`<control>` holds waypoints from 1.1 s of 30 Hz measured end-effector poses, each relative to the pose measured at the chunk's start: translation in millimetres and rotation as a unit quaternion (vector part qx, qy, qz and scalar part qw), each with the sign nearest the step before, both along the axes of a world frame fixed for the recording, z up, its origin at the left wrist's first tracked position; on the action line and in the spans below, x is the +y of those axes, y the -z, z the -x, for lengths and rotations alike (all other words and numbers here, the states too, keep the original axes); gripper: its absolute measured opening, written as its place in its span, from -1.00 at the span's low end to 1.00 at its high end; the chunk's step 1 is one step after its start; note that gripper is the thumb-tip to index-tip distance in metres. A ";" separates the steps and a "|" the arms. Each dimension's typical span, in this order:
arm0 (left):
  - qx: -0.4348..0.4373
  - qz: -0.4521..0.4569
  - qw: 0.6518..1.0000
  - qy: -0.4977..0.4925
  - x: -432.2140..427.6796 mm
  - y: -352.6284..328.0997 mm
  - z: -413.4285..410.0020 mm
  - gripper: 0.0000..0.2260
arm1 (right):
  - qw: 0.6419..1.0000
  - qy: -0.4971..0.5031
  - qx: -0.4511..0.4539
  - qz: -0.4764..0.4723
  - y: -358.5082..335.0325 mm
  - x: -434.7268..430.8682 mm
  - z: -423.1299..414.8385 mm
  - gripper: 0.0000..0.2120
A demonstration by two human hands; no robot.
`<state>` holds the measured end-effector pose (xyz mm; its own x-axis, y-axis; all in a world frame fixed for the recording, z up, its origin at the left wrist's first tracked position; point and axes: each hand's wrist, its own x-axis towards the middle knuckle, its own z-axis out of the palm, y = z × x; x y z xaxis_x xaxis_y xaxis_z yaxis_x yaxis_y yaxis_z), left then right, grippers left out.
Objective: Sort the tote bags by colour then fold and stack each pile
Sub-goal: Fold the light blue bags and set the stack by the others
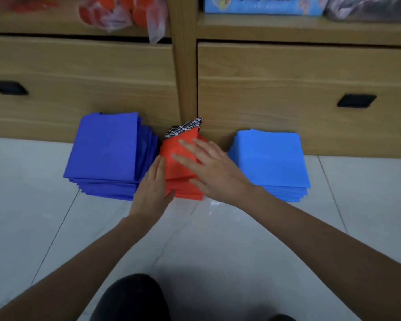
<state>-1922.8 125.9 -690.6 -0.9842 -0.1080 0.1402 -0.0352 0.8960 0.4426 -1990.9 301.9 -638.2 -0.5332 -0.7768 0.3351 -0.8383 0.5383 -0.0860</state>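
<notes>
Three folded piles of tote bags sit on the tiled floor [218, 239] against a wooden drawer unit [287, 72]. The dark blue pile [104, 151] is on the left, the red pile [185, 192] in the middle at the unit's centre post, and the light blue pile [269, 158] on the right, a little apart. The left grip [152, 188] has its fingers straight and close together, pressed edge-on against the red pile's left side, in the gap next to the dark blue pile. The right grip [215, 172] lies flat on top of the red pile, fingers spread, holding nothing. A black cloth with white lines [185, 128] pokes up behind the red pile. On the shelf above are a clear bag of orange items [125, 12] and a blue box [264, 4]
</notes>
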 end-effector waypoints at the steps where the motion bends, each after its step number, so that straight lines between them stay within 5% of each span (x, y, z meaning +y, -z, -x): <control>1: -0.023 0.005 1.000 0.020 -7.6 10.4 1.4 -0.25 | 0.999 -0.006 0.002 -0.035 6.8 -12.9 2.6 -0.41; 5: -0.107 0.013 0.993 0.056 -17.3 44.8 4.6 -0.30 | 0.981 0.063 -0.107 -0.149 56.0 -18.7 18.8 -0.48; 10: -0.083 0.065 0.994 0.006 -9.7 70.0 15.0 -0.40 | 0.949 0.148 -0.196 -0.199 114.9 -6.8 20.2 -0.34; 14: -0.042 0.063 0.997 -0.024 -8.2 81.8 28.8 -0.53 | 0.943 0.205 -0.228 -0.132 141.0 -26.8 11.9 -0.19; 18: -0.069 0.024 0.997 -0.041 -12.8 92.5 34.8 -0.37 | 0.940 0.247 -0.230 -0.047 154.9 -39.5 19.4 -0.10; 24: -0.095 -0.003 0.994 -0.057 -18.8 104.9 36.4 -0.35 | 0.954 0.207 -0.216 -0.024 159.6 -26.1 33.7 -0.33; 33: -0.070 -0.108 0.987 -0.093 -16.9 101.7 42.8 -0.41 | 0.959 0.229 -0.167 -0.006 163.6 -29.4 20.8 -0.28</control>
<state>-1965.5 109.0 -792.3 -0.9525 -0.3015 -0.0422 -0.2650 0.7530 0.6022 -2011.7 272.5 -801.8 -0.8951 -0.4388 0.0790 -0.4410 0.8455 -0.3011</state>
